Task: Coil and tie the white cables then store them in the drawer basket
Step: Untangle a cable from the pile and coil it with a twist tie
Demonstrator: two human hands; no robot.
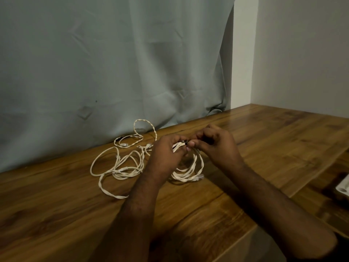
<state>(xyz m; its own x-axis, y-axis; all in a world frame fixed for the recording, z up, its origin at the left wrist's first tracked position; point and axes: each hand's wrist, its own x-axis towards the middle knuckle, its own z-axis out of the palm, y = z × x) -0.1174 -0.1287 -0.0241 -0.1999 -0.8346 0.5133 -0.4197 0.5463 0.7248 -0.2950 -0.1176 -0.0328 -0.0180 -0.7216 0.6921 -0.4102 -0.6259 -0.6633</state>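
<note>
Left hand: the left hand (166, 152) is raised just above the counter (273, 140), fingers curled round the top of a coiled white cable (190, 171), gripping the bunched strands.
Right hand: the right hand (215, 144) meets the left one thumb to thumb, its fingers bent and pinching a small dark tie (186, 142) that sits on the bundle where the two hands touch.
Coiled cable: its loops hang down from both hands and rest on the wood below and between them; a clear plug (199, 177) at one end lies on the counter just under the right wrist.
Loose cables: a tangle of loose white cables (120, 167) lies on the counter to the outer side of the left hand, close to the left forearm, with one strand trailing toward the person beside that forearm.
Twisted cable: a twisted white cable (137, 135) lies beyond the left hand, near the back edge of the counter, one loop of it standing up against the curtain (113, 63).
Curtain: grey-green cloth hangs beyond both hands, reaching down behind the counter.
Wall: a pale wall (302, 53) stands beyond the right hand.
White object: at the frame edge, well out from the right forearm, part of a white object (344, 188) shows; what it is cannot be told.
</note>
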